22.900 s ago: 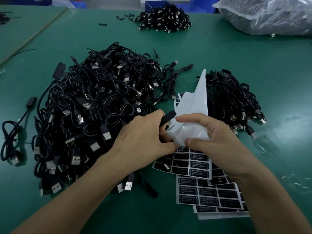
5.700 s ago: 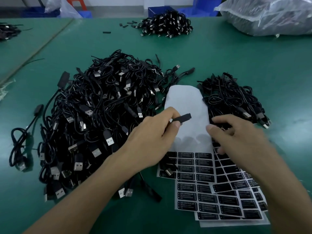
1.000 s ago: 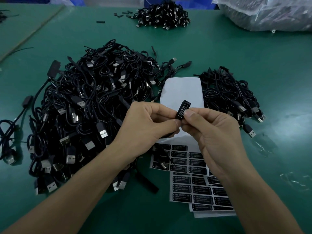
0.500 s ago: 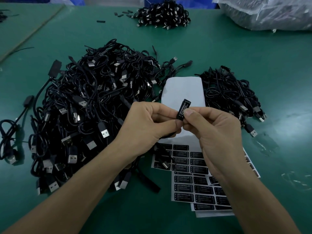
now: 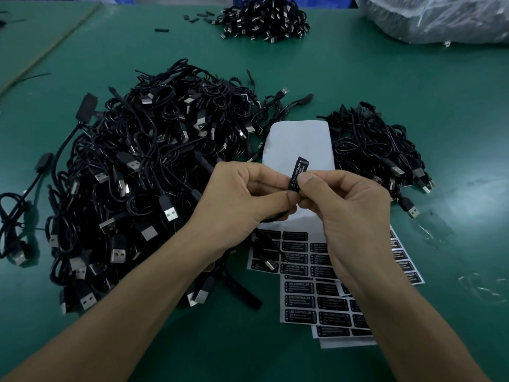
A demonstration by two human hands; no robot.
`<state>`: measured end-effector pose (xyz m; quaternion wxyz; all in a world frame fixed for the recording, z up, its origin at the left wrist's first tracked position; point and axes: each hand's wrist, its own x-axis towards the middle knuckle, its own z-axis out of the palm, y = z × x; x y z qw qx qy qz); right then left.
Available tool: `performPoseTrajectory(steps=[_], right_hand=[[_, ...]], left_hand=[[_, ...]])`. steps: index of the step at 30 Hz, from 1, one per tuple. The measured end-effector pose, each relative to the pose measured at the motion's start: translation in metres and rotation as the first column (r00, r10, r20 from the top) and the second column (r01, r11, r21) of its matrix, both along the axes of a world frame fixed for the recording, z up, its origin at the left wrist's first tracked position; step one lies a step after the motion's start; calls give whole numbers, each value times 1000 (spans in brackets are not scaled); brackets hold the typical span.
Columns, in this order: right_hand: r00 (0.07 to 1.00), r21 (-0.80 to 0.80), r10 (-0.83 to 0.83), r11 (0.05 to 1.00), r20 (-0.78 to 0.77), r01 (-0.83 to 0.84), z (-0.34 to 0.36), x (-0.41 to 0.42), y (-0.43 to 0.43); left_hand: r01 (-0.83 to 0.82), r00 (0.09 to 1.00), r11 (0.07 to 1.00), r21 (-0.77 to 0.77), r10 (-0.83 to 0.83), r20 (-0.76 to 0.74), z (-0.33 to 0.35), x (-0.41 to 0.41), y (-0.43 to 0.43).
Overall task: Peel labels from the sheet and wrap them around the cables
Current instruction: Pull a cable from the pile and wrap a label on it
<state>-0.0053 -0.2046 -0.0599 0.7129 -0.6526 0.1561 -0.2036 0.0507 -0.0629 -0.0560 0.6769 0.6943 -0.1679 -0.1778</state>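
Observation:
Both my hands meet above the label sheets. My left hand [image 5: 242,199] grips a black cable's small controller block [image 5: 298,172], its cord trailing down under the palm. My right hand [image 5: 347,205] pinches the same block, thumb pressing a black "LED CONTROLLER" label onto its face. Below lie stacked label sheets [image 5: 308,293] with rows of black labels, the upper part of one sheet [image 5: 300,142] bare white backing.
A big tangle of black USB cables [image 5: 143,183] fills the green table [image 5: 413,86] to my left. A smaller pile [image 5: 371,150] sits to the right, another pile [image 5: 264,20] at the far edge. A clear plastic bag [image 5: 440,17] lies far right.
Since 5.7 s ago my right hand left the sheet with a label and joined the left at the block. In the last second the hands barely moved.

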Motion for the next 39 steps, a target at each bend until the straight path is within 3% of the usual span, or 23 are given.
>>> performPoseTrajectory(steps=[18, 39], right_hand=[[999, -53, -46, 998, 8, 46, 2, 0, 5], [999, -117, -17, 993, 44, 22, -2, -3, 6]], left_hand=[[24, 1000, 1000, 12, -24, -10, 2, 0, 1], [-62, 998, 998, -1, 62, -22, 0, -3, -5]])
